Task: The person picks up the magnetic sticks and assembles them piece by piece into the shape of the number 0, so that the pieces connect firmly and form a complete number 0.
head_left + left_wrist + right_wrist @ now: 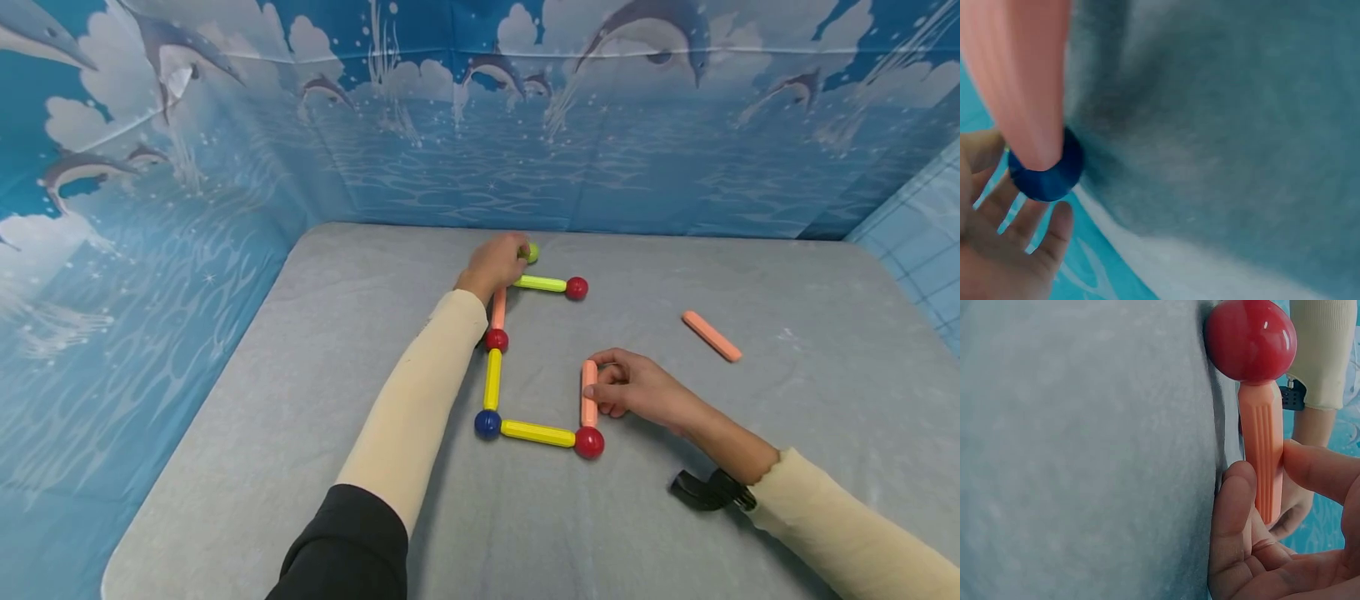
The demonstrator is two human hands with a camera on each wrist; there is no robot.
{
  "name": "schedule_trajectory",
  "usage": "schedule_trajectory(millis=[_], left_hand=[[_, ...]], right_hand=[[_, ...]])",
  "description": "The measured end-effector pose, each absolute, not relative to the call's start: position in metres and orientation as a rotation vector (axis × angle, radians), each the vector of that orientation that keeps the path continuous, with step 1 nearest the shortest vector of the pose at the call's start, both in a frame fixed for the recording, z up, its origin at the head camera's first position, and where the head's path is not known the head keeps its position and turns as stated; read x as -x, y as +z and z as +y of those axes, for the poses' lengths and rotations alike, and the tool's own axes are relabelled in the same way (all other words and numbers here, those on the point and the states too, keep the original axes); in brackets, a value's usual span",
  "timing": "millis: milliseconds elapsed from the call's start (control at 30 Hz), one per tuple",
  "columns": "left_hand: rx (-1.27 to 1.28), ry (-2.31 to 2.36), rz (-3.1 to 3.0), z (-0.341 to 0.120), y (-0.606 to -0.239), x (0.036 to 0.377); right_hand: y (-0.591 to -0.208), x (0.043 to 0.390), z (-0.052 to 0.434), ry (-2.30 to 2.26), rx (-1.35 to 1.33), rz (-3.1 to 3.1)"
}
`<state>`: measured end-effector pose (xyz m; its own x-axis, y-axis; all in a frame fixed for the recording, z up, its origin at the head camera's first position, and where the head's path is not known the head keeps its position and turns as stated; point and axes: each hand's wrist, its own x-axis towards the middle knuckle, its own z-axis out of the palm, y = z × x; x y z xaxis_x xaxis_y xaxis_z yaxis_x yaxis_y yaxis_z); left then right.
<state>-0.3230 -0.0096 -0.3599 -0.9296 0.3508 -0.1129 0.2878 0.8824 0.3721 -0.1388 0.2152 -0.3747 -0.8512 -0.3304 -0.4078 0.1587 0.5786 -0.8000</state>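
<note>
In the head view my left hand (497,265) is at the far end of a chain of sticks and balls, its fingertips right at a lime green ball (532,252). A blue ball (1047,175) in the left wrist view, joined to an orange stick (1022,81), partly hides these fingers. My right hand (637,390) pinches another orange stick (1263,450) between thumb and fingers. That stick's near end meets a red ball (1250,340). From the red ball a yellow stick (538,433) leads left to a second blue ball (487,424).
Another yellow stick (492,379) runs to a red ball (497,339). A lime stick (542,283) ends in a red ball (577,288). One loose orange stick (711,336) lies at the right on the grey table (825,375). A dolphin-print curtain (450,150) stands behind.
</note>
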Motion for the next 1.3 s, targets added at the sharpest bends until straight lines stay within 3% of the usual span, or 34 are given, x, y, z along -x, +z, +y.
schedule_trajectory(millis=[733, 1033, 1300], left_hand=[[-0.451, 0.832, 2.786, -0.015, -0.367, 0.322], [-0.642, 0.952, 2.709, -0.024, -0.350, 0.316], [-0.878, 0.896, 2.545, -0.032, -0.339, 0.287]], right_hand=[[-0.376, 0.131, 0.213, -1.287, 0.146, 2.266], [-0.375, 0.130, 0.213, -1.312, 0.159, 2.271], [-0.376, 0.130, 0.212, -1.314, 0.154, 2.279]])
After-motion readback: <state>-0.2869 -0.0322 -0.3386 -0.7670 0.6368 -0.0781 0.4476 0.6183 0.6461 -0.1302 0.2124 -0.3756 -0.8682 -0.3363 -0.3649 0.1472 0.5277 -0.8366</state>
